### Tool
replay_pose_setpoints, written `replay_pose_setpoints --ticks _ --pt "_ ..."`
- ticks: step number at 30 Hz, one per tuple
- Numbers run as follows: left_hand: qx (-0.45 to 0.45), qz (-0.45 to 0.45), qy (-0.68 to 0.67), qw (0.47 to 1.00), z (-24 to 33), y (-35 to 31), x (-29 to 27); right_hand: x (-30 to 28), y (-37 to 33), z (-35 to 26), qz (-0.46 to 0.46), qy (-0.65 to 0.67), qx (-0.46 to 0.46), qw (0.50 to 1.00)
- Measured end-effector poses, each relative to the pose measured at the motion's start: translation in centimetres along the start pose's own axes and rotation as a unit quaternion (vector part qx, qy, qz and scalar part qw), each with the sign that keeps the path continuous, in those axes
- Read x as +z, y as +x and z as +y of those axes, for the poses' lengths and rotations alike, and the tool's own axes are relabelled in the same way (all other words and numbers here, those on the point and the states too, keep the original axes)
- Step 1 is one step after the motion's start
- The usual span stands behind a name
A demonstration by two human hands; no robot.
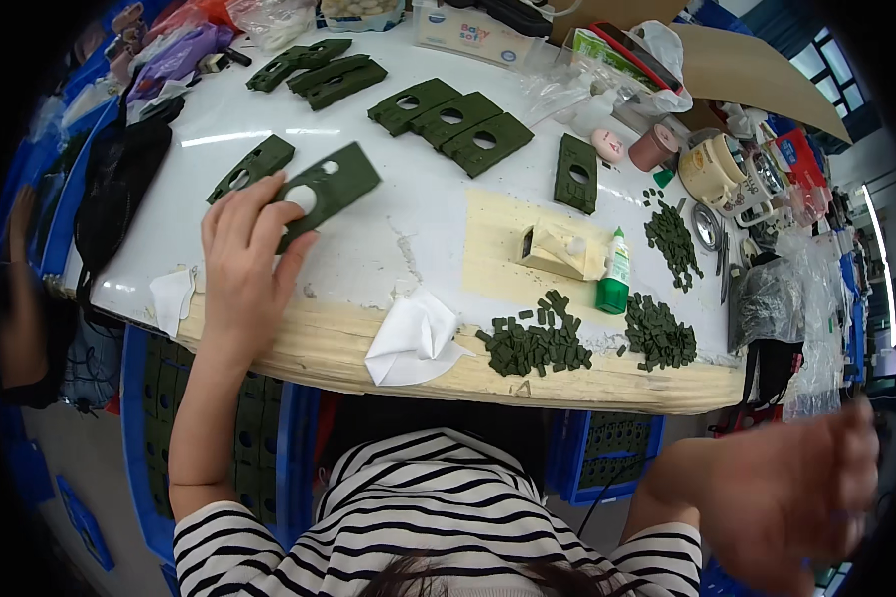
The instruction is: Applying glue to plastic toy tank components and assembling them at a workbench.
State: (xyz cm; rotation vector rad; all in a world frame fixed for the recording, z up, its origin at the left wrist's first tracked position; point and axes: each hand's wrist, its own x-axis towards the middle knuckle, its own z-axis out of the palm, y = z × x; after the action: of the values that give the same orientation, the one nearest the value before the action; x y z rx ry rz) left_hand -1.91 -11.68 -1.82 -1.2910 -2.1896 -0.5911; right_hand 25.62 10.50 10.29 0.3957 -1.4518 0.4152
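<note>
My left hand point(239, 261) grips a flat dark green plastic plate point(340, 185) with a large round hole, lifted and tilted above the left side of the white table point(368, 239). Just behind it lies a similar green plate point(269, 157). Away from the table, at the lower right, my right hand point(791, 488) is raised and smeared by motion; whether its fingers hold anything cannot be made out. More green plates lie at the back, among them a group of three point(451, 116) and a single one point(576, 177) toward the right.
A folded white cloth point(413, 343) lies at the front edge. Right of it are piles of small green pieces point(533, 343), a green-and-white glue bottle point(615, 274) and a small tape-covered box point(558, 251). A mug point(712, 164) stands far right. Blue crates point(304, 458) sit below the table.
</note>
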Motion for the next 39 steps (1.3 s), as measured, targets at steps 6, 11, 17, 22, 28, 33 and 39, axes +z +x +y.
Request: replay_pose_setpoints --ticks 6,11,17,22,28,33,39 --pt "0.116 -0.049 -0.146 0.981 4.1 0.1 -2.2 7.6 -6.3 4.1 -0.525 -0.078 0.176 0.829" --pt "0.145 0.009 -0.296 0.944 4.5 0.5 -1.8 8.1 -6.7 5.4 -0.499 -0.051 0.127 0.856" --pt "-0.166 -0.115 -0.743 0.638 6.7 -1.4 0.7 7.8 -7.6 4.6 -0.454 0.053 0.239 0.857" --pt "-0.187 -0.095 -0.758 0.618 7.6 -1.5 1.8 6.8 -7.2 4.2 -0.453 0.042 0.247 0.856" --pt "-0.218 -0.103 -0.736 0.632 6.1 -0.2 0.3 -3.9 -8.0 14.2 -0.425 -0.204 0.397 0.787" --pt "-0.242 -0.11 -0.744 0.613 6.1 2.0 0.7 -7.3 -9.8 18.1 -0.493 -0.254 0.471 0.686" --pt "-0.27 -0.164 -0.756 0.574 6.7 3.6 1.0 -7.6 -10.3 19.8 -0.529 -0.24 0.499 0.643"
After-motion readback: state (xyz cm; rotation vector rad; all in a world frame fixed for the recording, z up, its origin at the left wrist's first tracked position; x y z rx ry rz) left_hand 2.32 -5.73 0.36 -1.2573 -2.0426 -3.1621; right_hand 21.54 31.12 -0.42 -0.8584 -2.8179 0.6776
